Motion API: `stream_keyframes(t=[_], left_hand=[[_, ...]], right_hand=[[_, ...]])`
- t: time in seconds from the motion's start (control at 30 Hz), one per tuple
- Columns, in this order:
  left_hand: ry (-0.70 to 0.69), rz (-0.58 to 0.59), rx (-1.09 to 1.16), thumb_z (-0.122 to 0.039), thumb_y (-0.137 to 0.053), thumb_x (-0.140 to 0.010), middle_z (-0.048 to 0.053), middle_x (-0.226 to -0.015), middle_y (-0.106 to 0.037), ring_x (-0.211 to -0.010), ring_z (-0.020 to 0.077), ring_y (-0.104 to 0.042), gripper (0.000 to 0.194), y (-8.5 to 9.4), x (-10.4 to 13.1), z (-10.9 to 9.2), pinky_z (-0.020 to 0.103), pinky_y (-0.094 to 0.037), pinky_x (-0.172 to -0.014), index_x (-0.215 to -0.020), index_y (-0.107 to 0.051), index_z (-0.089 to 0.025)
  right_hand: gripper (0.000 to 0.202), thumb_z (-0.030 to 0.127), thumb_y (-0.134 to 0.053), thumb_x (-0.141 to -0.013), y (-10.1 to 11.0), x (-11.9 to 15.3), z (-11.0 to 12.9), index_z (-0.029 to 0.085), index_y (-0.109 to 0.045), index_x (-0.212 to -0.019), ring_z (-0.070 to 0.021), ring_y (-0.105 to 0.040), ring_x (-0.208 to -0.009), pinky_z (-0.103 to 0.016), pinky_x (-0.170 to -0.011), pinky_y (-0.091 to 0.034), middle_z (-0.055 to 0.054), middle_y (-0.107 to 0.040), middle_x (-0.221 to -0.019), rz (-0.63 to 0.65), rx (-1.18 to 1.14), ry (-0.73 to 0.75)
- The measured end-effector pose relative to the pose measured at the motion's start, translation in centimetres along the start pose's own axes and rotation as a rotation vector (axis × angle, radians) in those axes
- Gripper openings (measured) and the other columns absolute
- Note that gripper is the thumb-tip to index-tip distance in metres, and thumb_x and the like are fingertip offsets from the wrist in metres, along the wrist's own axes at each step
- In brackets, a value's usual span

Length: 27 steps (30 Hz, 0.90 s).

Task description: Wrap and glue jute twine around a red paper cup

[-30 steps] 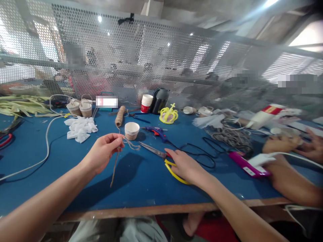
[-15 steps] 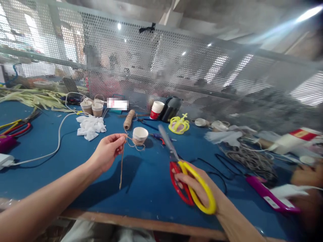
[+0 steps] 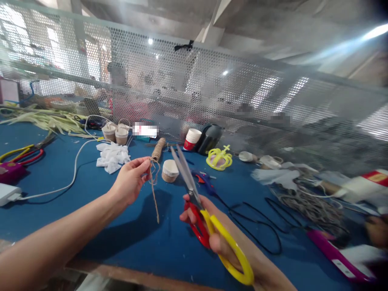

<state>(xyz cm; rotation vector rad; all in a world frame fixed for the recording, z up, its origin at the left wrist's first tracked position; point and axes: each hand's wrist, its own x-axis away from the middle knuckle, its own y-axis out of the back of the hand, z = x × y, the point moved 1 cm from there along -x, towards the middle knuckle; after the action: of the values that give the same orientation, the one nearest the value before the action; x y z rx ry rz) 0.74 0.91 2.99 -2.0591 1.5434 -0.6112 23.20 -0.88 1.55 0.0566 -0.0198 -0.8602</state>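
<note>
Between thumb and fingers, my left hand pinches a piece of thin brown twine; a loop stands out at the fingertips and one end hangs down. My right hand is wrapped round the scissors, which have one red and one yellow handle. Their blades point up and away, slightly parted, to the right of the twine and apart from it. Just beyond, a small white-topped cup wrapped in brown stands on the blue table. A spool of twine lies behind my left hand.
A glue gun with a black cord lies right of the cup. Farther back are a yellow crown, stacked paper cups and a dark kettle-like vessel. White cloth pieces and another pair of scissors lie left. Perforated metal panels stand behind.
The scissors have moved left toward the twine, and their blades now show a small gap. The twine at my left fingertips has shifted into an upright loop. My view has shifted slightly.
</note>
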Motion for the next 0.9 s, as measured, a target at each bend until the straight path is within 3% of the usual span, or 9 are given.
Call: stream_keyframes(t=[0.07,0.13,0.23,0.37,0.57,0.77,0.9], left_hand=[[-0.022,-0.007,-0.007,-0.017,-0.07,-0.06,-0.002,-0.056,-0.055,-0.049,0.0053,-0.046,0.015,-0.2,-0.1,-0.2,0.017,-0.037,-0.046,-0.07,-0.062,-0.009],[-0.052,-0.014,-0.03,-0.017,-0.069,-0.061,-0.002,-0.057,-0.056,-0.048,0.0054,-0.046,0.012,-0.5,-0.1,-0.4,0.018,-0.036,-0.046,-0.069,-0.062,-0.01],[-0.103,-0.006,-0.076,-0.016,-0.066,-0.064,-0.002,-0.057,-0.056,-0.048,0.0054,-0.046,0.01,-0.8,-0.3,-0.4,0.018,-0.036,-0.046,-0.07,-0.063,-0.01],[-0.19,0.015,-0.095,-0.018,-0.064,-0.067,-0.003,-0.056,-0.055,-0.047,0.0043,-0.044,0.008,-1.0,-0.3,-0.1,0.019,-0.036,-0.047,-0.07,-0.062,-0.011],[-0.141,0.025,-0.051,-0.019,-0.066,-0.065,-0.003,-0.054,-0.054,-0.047,0.0047,-0.044,0.01,-1.2,0.2,0.2,0.018,-0.037,-0.048,-0.07,-0.063,-0.011],[-0.001,0.067,0.024,-0.021,-0.071,-0.061,-0.002,-0.057,-0.057,-0.049,0.0051,-0.047,0.015,-1.5,1.3,0.5,0.018,-0.04,-0.049,-0.068,-0.062,-0.01],[0.055,0.083,0.033,-0.022,-0.072,-0.06,-0.001,-0.057,-0.057,-0.051,0.0055,-0.048,0.016,-1.4,1.8,0.8,0.017,-0.04,-0.049,-0.066,-0.062,-0.01]], right_hand=[[0.088,0.067,-0.067,-0.045,-0.5,-0.4,0.0,0.025,-0.044,-0.118,-0.0194,-0.053,-0.09,-0.033,-0.083,-0.042,-0.002,-0.049,-0.085,0.044,0.011,-0.032],[0.085,0.07,-0.063,-0.048,-1.1,-0.5,0.3,0.023,-0.043,-0.116,-0.0145,-0.052,-0.076,-0.026,-0.067,-0.044,-0.001,-0.048,-0.081,0.062,0.019,-0.08],[0.078,0.071,-0.057,-0.056,-1.6,-0.5,0.7,0.021,-0.041,-0.115,-0.0086,-0.043,-0.06,-0.019,-0.047,-0.035,0.001,-0.045,-0.075,0.067,0.043,-0.137],[0.072,0.07,-0.052,-0.064,-1.3,-0.8,0.2,0.021,-0.037,-0.115,-0.0051,-0.033,-0.05,-0.018,-0.042,-0.027,0.003,-0.04,-0.073,0.103,0.121,-0.165],[0.073,0.069,-0.054,-0.063,-1.3,-2.1,-0.3,0.019,-0.037,-0.114,-0.007,-0.033,-0.055,-0.02,-0.048,-0.032,0.003,-0.039,-0.074,-0.012,0.272,-0.033],[0.07,0.05,-0.067,-0.061,-2.0,-3.1,0.4,0.018,-0.037,-0.116,-0.0199,-0.052,-0.082,-0.035,-0.076,-0.043,-0.008,-0.053,-0.099,-0.202,0.618,0.035],[0.07,0.041,-0.07,-0.06,-2.0,-3.4,-0.1,0.018,-0.039,-0.118,-0.0239,-0.053,-0.089,-0.039,-0.08,-0.044,-0.011,-0.052,-0.105,-0.29,0.787,0.093]])
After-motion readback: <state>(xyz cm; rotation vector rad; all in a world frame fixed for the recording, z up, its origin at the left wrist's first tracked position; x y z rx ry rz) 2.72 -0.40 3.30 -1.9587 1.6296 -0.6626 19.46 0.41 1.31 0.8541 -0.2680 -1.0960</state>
